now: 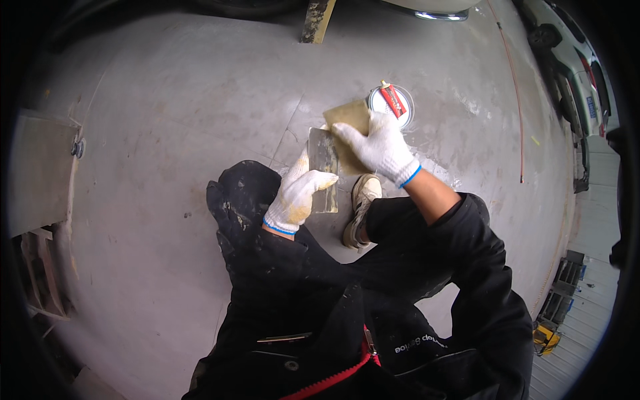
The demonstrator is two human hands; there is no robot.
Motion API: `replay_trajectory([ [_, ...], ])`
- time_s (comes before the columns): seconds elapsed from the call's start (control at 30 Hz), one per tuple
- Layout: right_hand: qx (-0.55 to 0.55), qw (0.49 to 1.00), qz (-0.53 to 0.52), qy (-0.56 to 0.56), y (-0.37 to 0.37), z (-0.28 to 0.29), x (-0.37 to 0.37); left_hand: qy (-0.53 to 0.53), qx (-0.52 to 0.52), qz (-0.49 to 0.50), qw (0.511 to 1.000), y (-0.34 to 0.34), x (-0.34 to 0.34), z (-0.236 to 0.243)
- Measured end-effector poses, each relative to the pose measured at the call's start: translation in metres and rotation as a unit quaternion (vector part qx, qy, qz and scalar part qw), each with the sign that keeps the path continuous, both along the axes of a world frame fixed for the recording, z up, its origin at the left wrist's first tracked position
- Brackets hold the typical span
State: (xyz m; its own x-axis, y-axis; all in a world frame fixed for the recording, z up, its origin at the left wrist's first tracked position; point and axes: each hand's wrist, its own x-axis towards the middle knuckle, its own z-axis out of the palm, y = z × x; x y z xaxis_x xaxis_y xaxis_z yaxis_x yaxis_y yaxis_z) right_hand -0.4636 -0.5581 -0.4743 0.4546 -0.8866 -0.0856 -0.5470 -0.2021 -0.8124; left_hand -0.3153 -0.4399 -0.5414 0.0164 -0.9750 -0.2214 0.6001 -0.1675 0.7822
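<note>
My left hand (297, 198), in a white knit glove with a blue cuff, is closed on a flat grey plate (323, 150) smeared with pale residue. It looks like a putty scraper, held over the floor between my knees. My right hand (385, 150), gloved alike, grips a thin tan rectangular sheet (347, 119) just to the right of the plate. The two edges come close or overlap; whether they touch I cannot tell. Beyond my right hand stands a round can (379, 105) with a white top, and a red tube (392, 100) with a pale cap lies on it.
I squat on a grey concrete floor (173, 153), my right shoe (363, 200) below the sheet. A stained post (317, 23) and part of a vehicle (427, 8) are at the far side. A silver car (567, 60) stands far right, near a thin reddish hose (512, 80). A panel (40, 173) stands left.
</note>
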Motion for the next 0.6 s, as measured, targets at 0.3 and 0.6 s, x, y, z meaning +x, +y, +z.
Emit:
replay_trajectory([
  [0.3,0.1,0.992,0.051,-0.053,0.01,0.006,0.0,-0.088,-0.068,0.026,0.993,0.004,-0.001,-0.003],
  [0.6,0.129,0.991,0.023,-0.033,0.008,-0.004,-0.001,0.011,0.002,-0.008,1.0,-0.006,-0.008,-0.003],
])
